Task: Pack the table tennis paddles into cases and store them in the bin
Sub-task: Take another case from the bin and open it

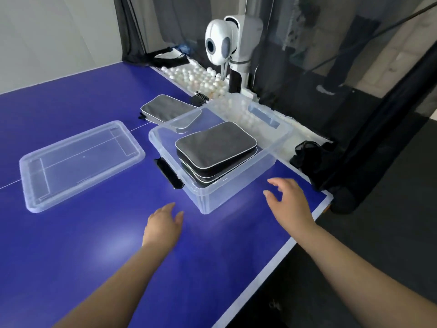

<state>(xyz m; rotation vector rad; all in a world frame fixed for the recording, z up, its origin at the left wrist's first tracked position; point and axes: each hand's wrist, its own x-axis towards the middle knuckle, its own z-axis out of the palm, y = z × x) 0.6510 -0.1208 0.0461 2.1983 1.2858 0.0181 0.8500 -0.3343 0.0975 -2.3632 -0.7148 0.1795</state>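
A clear plastic bin point(236, 197) stands on the blue table tennis table point(94, 245). Inside it lies a stack of black zipped paddle cases point(216, 144) with white piping. One more black case point(165, 107) lies on the table just behind the bin, partly seen through the bin's wall. The bin's clear lid point(80, 159) rests flat on the table to the left. My left hand point(163, 224) hovers open over the table, in front of the bin's near corner. My right hand point(289, 201) is open with fingers spread, just right of the bin's near side. Neither hand holds anything.
A white ball-feeding machine point(227, 43) stands at the far table end above a trough of white balls point(203, 78). Black netting point(312, 152) hangs along the right edge. A black clip point(169, 172) sits against the bin's left side. The table's corner point(327, 197) lies beside my right hand.
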